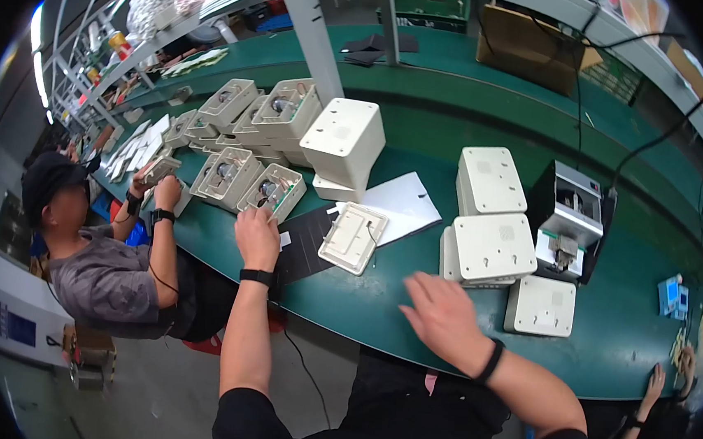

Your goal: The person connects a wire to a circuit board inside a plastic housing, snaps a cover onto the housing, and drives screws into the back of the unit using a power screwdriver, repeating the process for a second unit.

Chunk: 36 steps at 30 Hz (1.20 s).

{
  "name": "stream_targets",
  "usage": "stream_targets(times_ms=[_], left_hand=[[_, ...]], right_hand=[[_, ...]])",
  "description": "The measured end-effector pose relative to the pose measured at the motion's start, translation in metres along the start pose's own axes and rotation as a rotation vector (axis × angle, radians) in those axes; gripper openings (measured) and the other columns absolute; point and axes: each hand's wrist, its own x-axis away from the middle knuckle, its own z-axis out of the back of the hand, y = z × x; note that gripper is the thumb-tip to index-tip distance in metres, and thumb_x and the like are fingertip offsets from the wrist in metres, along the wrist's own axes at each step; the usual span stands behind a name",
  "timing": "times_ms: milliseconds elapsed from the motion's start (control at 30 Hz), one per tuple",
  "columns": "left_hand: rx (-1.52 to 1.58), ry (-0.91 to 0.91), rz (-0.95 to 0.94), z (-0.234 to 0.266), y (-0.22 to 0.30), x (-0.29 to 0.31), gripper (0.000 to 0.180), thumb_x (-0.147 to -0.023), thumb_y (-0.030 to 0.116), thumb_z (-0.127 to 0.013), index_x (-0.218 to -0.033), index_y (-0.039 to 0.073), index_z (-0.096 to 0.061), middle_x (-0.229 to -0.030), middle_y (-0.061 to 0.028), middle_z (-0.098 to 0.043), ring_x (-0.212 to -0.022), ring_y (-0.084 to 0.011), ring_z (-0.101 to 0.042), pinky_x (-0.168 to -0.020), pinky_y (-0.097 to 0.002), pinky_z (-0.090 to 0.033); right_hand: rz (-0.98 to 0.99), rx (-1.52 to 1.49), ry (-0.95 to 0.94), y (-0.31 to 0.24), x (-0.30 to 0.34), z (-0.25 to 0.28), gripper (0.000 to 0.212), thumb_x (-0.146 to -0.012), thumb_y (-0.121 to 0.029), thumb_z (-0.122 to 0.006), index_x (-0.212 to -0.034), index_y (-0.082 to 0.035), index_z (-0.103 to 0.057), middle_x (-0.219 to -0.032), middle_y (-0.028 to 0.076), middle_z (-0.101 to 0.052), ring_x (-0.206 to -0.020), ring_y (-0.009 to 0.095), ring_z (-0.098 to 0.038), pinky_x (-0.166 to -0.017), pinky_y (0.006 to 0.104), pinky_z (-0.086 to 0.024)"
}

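Note:
My left hand [257,241] reaches to the near edge of an open beige plastic housing [287,200] with wiring and a round dark part inside. Its fingers are closed at that housing's rim; their tips are partly hidden. Over the green bench [345,301], my right hand [445,319] is empty, its thumb apart from the fingers. Between the hands lies a beige cover [353,238] with its ribbed inner side up and a thin dark wire across it. A white sheet [402,207] and a dark mat [304,245] lie partly beneath the cover.
More open housings [228,102] are piled at the far left. Closed beige boxes stand near a metal post [312,35] and in a right-hand group [494,243]. A black-and-silver device [566,220] stands beyond. A co-worker [109,258] handles a housing at left; another person's hand [655,384] is at right.

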Motion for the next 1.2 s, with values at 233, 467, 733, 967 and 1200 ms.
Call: stream_targets(times_ms=[233,467,733,967,1200], left_hand=[[0.240,0.068,-0.056,0.062,0.044,0.049,0.012,-0.087,0.009,-0.078,-0.091,0.003,-0.068,-0.092,-0.0119,-0.065,-0.091,-0.0344,-0.060,-0.082,-0.0452,-0.050],[0.379,0.041,-0.145,0.103,0.071,0.118,0.015,-0.083,0.002,-0.080,-0.092,0.001,-0.068,-0.088,-0.0126,-0.061,-0.090,-0.0338,-0.060,-0.080,-0.0439,-0.049],[0.558,-0.145,-0.257,0.109,0.122,0.145,0.015,-0.082,0.001,-0.081,-0.093,0.001,-0.071,-0.089,-0.0115,-0.061,-0.092,-0.0326,-0.062,-0.079,-0.0418,-0.052],[0.702,-0.299,-0.501,0.114,0.161,0.164,0.019,-0.079,0.001,-0.081,-0.096,0.005,-0.073,-0.088,-0.0075,-0.061,-0.091,-0.0281,-0.065,-0.075,-0.0390,-0.055],[0.812,-0.337,-0.630,0.101,0.224,0.173,0.019,-0.079,0.005,-0.079,-0.097,0.007,-0.074,-0.087,-0.0066,-0.060,-0.089,-0.0263,-0.064,-0.074,-0.0385,-0.054]], right_hand=[[0.059,0.179,-0.037,-0.006,-0.058,-0.112,0.066,-0.094,-0.040,-0.072,-0.140,0.004,-0.053,-0.146,0.019,-0.055,-0.138,0.035,-0.050,-0.115,0.0471,-0.041],[0.169,0.278,-0.205,-0.034,0.015,-0.068,0.065,-0.095,-0.037,-0.070,-0.142,0.005,-0.054,-0.144,0.021,-0.056,-0.138,0.037,-0.050,-0.117,0.0535,-0.037],[0.300,0.340,-0.144,-0.014,0.126,-0.011,0.046,-0.087,-0.019,-0.069,-0.128,0.003,-0.067,-0.119,0.014,-0.067,-0.115,0.026,-0.064,-0.103,0.0445,-0.050],[0.417,0.170,0.001,-0.005,0.182,0.099,0.032,-0.088,-0.013,-0.069,-0.118,-0.002,-0.075,-0.103,0.007,-0.070,-0.096,0.020,-0.069,-0.082,0.0329,-0.058],[0.516,0.157,0.156,-0.002,0.180,0.112,0.026,-0.091,-0.008,-0.068,-0.114,-0.004,-0.078,-0.103,0.005,-0.071,-0.094,0.019,-0.070,-0.077,0.0306,-0.060]])
